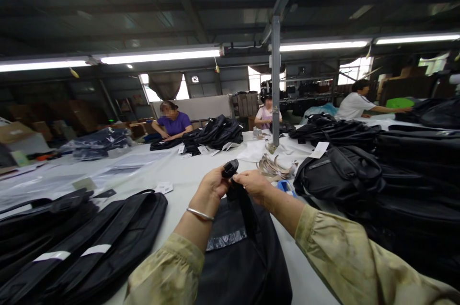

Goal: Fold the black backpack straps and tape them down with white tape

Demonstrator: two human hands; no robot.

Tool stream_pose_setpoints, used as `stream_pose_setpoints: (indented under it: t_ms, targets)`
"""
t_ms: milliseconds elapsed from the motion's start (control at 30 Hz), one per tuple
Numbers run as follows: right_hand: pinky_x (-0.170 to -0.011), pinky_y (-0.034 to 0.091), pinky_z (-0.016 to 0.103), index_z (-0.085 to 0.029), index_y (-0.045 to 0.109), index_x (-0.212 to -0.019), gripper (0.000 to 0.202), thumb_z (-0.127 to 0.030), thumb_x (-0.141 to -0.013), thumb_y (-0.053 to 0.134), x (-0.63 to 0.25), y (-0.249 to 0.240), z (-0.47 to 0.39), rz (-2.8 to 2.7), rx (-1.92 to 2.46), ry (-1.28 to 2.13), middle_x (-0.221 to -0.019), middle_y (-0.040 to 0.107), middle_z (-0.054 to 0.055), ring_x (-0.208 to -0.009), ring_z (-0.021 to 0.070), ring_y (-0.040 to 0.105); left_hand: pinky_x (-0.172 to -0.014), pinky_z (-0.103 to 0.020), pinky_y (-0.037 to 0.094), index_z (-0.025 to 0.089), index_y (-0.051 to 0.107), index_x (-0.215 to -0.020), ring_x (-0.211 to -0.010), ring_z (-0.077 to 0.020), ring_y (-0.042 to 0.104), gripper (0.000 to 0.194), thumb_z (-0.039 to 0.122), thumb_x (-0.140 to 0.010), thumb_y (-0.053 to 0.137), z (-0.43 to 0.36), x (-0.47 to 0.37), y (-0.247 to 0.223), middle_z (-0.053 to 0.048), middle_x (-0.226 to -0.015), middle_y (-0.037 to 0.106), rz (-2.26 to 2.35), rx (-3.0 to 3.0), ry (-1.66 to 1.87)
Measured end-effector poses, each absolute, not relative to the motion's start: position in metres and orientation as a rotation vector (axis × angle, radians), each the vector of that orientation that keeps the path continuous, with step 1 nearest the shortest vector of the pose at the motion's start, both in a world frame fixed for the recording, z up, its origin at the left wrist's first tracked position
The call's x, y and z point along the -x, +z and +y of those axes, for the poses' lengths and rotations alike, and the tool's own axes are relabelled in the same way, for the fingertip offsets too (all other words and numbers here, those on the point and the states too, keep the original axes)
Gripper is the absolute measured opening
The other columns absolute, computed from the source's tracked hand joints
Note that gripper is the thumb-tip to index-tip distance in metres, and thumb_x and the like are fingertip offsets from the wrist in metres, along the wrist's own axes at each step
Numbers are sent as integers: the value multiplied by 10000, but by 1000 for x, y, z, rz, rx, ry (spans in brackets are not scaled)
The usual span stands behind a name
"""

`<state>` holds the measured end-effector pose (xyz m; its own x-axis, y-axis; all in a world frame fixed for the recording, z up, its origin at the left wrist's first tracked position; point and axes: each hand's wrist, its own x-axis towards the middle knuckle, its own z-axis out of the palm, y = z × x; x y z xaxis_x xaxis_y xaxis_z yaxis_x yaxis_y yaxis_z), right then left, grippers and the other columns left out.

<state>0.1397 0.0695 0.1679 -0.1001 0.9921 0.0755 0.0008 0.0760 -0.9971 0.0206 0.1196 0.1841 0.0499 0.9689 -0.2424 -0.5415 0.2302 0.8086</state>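
A black bag (247, 266) lies on the white table right in front of me, with a strip of clear film (227, 239) across its upper part. From the bag a black strap (247, 211) rises to my hands. My left hand (212, 183) is closed around the strap's folded end, where a dark buckle-like piece (230, 168) sticks up past the fingers. Close beside it, my right hand (253, 184) pinches the strap between thumb and forefinger. The fingers cover the exact spot where they grip.
Black bags with white bands (96, 249) lie at left. Stacked black bags (341, 171) crowd the right. Beyond my hands are a bundle of beige strips (273, 167), a blue object (286, 188) and a grey post (275, 80). Several people work across the table (151, 171).
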Motion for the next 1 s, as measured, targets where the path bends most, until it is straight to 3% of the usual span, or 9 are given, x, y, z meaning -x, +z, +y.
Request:
stream_pose_setpoints:
  t_ms: [133, 300, 433, 567, 667, 733, 833, 900, 1000]
  targets:
    - [-599, 426, 248, -105, 747, -742, 302, -365, -783, 599, -146, 150, 52, -1363, 1091, 1326, -645, 678, 52, -597, 133, 579, -464, -253, 515, 89, 624, -829, -476, -158, 595, 145, 60, -835, 482, 124, -10, 201, -49, -574, 624, 901, -563, 1280]
    - [-700, 478, 297, -107, 769, -746, 321, -411, -668, 705, -161, 123, 34, -1395, 1132, 1412, -718, 719, 78, -707, 190, 640, -490, -234, 530, 89, 628, -862, -494, -142, 604, 173, 36, -840, 464, 128, -6, 215, -49, -599, 633, 861, -538, 1314]
    - [-628, 446, 270, -126, 770, -712, 262, -372, -630, 734, -170, 107, 28, -1494, 1128, 1472, -651, 691, 39, -636, 159, 596, -495, -222, 529, 85, 628, -850, -496, -137, 607, 197, 17, -840, 444, 126, -4, 219, -48, -590, 627, 855, -545, 1323]
    - [-515, 348, 238, -133, 723, -603, 154, -281, -640, 712, -174, 83, 26, -1509, 1334, 1285, -493, 570, -16, -510, 103, 473, -496, -234, 532, 82, 625, -831, -492, -145, 606, 195, 24, -846, 440, 122, -5, 220, -51, -575, 623, 869, -576, 1309]
    - [-499, 343, 235, -138, 683, -585, 108, -229, -643, 692, -179, 71, 33, -1593, 1460, 1188, -481, 538, -26, -500, 105, 472, -491, -232, 528, 89, 618, -808, -481, -139, 596, 196, 17, -845, 439, 119, -9, 218, -41, -561, 619, 879, -619, 1298]
    - [-535, 390, 242, -138, 691, -651, 89, -221, -628, 713, -182, 77, 43, -1697, 1475, 1146, -546, 585, -14, -552, 127, 527, -503, -229, 531, 96, 612, -789, -479, -130, 591, 199, 5, -838, 442, 115, -11, 216, -35, -560, 622, 883, -649, 1297]
    - [-721, 480, 289, -149, 707, -912, 326, -322, -642, 763, -180, 108, 60, -1696, 1261, 1089, -841, 695, 43, -802, 188, 627, -511, -233, 533, 97, 607, -755, -476, -127, 583, 200, 2, -834, 449, 111, -15, 215, -35, -557, 624, 903, -684, 1296]
    - [-851, 479, 327, -163, 675, -1054, 471, -401, -659, 771, -172, 134, 69, -1630, 982, 1145, -1017, 693, 68, -955, 209, 628, -506, -237, 530, 96, 606, -732, -475, -131, 581, 209, 10, -836, 447, 108, -16, 215, -37, -547, 619, 919, -700, 1296]
    - [-847, 497, 366, -136, 680, -1001, 478, -461, -661, 769, -156, 151, 75, -1512, 648, 1396, -911, 708, 69, -852, 203, 659, -494, -247, 525, 96, 604, -702, -482, -143, 585, 221, 29, -844, 448, 103, -15, 216, -44, -542, 618, 942, -713, 1292]
